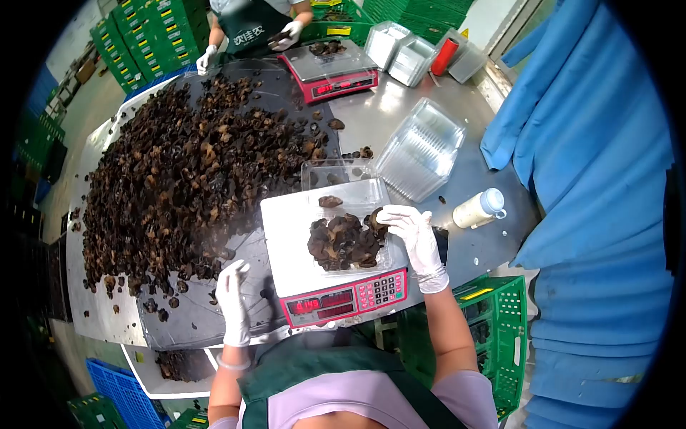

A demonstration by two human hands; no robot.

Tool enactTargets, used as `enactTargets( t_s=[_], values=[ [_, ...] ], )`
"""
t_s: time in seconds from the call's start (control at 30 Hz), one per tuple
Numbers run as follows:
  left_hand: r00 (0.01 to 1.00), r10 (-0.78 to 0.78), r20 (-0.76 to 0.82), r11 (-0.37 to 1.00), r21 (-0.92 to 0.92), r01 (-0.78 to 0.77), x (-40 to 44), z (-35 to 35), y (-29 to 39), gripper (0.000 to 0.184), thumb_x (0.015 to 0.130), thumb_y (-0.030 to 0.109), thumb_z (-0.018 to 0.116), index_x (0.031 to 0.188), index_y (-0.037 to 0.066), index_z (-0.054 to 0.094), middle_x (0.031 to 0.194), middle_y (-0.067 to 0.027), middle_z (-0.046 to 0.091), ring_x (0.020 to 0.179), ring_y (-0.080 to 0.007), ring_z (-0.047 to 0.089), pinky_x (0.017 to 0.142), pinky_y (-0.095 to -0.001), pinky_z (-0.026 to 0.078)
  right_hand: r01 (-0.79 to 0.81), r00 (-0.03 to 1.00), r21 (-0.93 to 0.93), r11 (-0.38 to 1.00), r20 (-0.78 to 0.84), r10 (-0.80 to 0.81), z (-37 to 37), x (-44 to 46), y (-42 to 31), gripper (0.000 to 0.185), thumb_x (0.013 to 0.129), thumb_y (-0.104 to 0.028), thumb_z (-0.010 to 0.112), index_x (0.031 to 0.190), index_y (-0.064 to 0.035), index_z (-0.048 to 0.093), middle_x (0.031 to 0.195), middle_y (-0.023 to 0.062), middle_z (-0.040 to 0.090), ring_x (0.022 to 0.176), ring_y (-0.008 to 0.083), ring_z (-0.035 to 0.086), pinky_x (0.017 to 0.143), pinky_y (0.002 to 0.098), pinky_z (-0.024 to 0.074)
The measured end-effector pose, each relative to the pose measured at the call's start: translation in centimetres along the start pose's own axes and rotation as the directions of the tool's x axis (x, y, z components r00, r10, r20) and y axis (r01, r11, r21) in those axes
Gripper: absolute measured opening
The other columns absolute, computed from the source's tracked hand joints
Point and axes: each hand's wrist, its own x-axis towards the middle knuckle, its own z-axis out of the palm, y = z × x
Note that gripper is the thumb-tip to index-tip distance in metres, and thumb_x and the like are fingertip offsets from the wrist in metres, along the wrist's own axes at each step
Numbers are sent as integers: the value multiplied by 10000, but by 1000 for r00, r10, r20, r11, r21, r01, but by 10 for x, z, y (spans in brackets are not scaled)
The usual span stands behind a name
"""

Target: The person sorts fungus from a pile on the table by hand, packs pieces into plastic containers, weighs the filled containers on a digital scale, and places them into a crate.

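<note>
My right hand, in a white glove, pinches a dark wood ear mushroom at the right edge of a pile. That pile of wood ear mushrooms fills a clear plastic tray on the white-topped, red-fronted scale. The tray's clear lid is folded back behind it, with one loose mushroom piece near the hinge. To the left of the scale, my gloved left hand hovers over the table with loosely bent fingers and nothing visible in them.
A big heap of wood ear mushrooms covers the table's left side. Stacked clear trays and a bottle stand at right. Across the table, a co-worker in a green apron stands behind a second scale. A blue curtain hangs at right.
</note>
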Motion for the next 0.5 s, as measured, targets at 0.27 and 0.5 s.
enactTargets(
  t_s=[0.27,0.5],
  values=[
    [959,-95,-268,995,-9,96,-53,-114,-58,279,979,250,493,1137,38,581,1066,-50,615,987,-131,590,868,-277,456,118,944,-273,955,330,-22,17,12,-29,676,961,-548,339,1190,53,547,1179,172,602,1124,226,568,933,352,455],
    [961,-113,-252,993,-72,98,-55,-135,-67,255,975,244,504,1120,52,589,1049,-27,627,973,-110,591,838,-255,455,132,970,-222,966,230,-80,9,40,-45,329,957,-242,524,1119,33,603,1005,116,663,884,179,643,795,278,506]
  ],
)
